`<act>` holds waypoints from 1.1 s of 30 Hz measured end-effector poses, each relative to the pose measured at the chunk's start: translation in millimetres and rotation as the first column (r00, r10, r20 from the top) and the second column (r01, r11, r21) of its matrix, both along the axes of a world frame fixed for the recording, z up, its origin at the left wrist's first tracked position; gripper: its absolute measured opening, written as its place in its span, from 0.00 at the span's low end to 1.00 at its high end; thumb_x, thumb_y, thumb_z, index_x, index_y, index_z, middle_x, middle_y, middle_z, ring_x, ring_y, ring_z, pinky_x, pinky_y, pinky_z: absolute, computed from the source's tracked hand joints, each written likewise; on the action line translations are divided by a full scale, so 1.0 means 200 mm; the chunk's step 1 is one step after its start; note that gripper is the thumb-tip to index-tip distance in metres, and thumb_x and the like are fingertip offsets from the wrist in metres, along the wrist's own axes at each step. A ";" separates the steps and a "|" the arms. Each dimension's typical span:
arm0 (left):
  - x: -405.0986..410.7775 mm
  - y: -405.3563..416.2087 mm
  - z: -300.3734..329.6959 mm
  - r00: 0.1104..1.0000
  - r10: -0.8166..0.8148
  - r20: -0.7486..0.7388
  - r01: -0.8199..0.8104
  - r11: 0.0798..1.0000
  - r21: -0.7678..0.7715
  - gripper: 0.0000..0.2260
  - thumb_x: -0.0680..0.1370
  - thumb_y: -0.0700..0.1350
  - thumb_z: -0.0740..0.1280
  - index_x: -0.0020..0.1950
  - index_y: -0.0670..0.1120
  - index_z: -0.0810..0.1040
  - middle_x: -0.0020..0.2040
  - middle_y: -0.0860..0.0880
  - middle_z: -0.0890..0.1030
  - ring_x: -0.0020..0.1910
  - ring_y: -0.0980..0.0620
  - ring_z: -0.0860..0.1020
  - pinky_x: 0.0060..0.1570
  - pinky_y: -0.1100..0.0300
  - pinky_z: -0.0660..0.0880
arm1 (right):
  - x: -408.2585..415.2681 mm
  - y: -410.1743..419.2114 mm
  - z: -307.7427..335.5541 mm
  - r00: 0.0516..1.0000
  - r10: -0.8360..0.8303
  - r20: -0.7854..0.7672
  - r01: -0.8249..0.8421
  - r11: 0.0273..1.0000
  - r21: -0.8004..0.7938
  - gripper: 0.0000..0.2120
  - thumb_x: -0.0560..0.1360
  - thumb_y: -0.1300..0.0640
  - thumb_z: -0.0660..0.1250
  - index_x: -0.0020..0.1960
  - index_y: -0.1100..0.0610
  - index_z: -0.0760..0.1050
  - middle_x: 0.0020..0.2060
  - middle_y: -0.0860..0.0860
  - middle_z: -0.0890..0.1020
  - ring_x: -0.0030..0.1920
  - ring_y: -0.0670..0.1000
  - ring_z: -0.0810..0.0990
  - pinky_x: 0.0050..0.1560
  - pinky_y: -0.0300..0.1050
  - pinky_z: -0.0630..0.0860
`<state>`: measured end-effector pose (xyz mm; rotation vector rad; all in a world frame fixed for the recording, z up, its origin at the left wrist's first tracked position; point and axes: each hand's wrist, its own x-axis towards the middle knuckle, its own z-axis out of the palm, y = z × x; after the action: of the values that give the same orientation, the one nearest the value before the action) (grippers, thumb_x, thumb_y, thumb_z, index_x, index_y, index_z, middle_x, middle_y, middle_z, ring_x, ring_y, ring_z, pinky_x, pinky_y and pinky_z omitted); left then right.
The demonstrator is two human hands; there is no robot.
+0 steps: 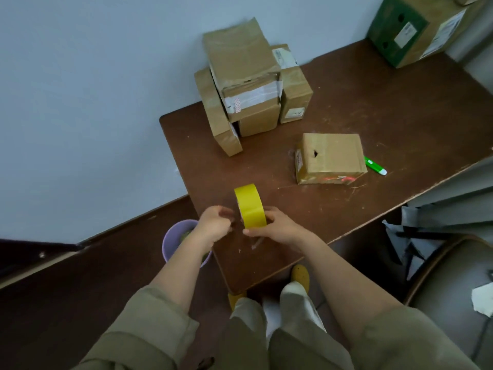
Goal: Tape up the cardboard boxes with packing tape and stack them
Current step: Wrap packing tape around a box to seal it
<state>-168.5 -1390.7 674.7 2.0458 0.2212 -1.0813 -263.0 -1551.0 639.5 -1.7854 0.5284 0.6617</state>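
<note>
A yellow roll of packing tape (250, 205) stands on edge above the near part of the brown table (373, 108). My right hand (274, 225) grips the roll from its right side. My left hand (215, 222) is just left of the roll with its fingers curled toward the roll's side; whether it pinches the tape end I cannot tell. A single cardboard box (330, 158) with a small hole in its top lies in the middle of the table. A pile of several cardboard boxes (248, 84) stands at the table's far left corner by the wall.
A green and white cutter (374, 165) lies right of the single box. A large green and brown carton (416, 28) sits at the far right. A purple bin (177, 243) stands on the floor left of the table. A chair (453, 268) is at right.
</note>
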 end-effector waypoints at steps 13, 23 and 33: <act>-0.13 -0.07 -0.24 0.933 -0.352 0.079 0.346 0.935 0.076 0.14 0.66 0.56 0.72 0.48 0.52 0.81 0.49 0.45 0.82 0.49 0.43 0.80 0.51 0.52 0.77 | -0.07 0.01 0.13 0.955 -0.254 0.151 0.224 0.956 0.191 0.14 0.65 0.48 0.79 0.50 0.46 0.86 0.67 0.48 0.73 0.68 0.47 0.71 0.70 0.46 0.70; -0.08 -0.22 0.08 0.993 -0.058 -0.106 0.013 0.925 -0.380 0.06 0.82 0.41 0.65 0.48 0.40 0.75 0.45 0.39 0.81 0.38 0.50 0.81 0.46 0.59 0.79 | 0.05 -0.10 0.35 0.720 -0.603 0.345 0.577 0.795 0.187 0.19 0.59 0.34 0.78 0.45 0.41 0.86 0.64 0.47 0.72 0.68 0.53 0.73 0.68 0.53 0.73; 0.02 -0.48 0.59 0.974 -0.196 -0.116 0.111 0.853 -0.509 0.15 0.74 0.30 0.71 0.59 0.38 0.74 0.38 0.44 0.81 0.34 0.53 0.80 0.37 0.62 0.78 | 0.04 -0.39 0.79 0.385 -0.844 0.374 0.811 0.503 0.300 0.19 0.70 0.43 0.77 0.45 0.58 0.80 0.37 0.45 0.81 0.42 0.45 0.81 0.56 0.50 0.79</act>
<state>-164.8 -1486.1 793.4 1.5252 -0.1393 -1.2552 -255.6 -1629.5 797.4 -1.2723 0.9361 -0.4920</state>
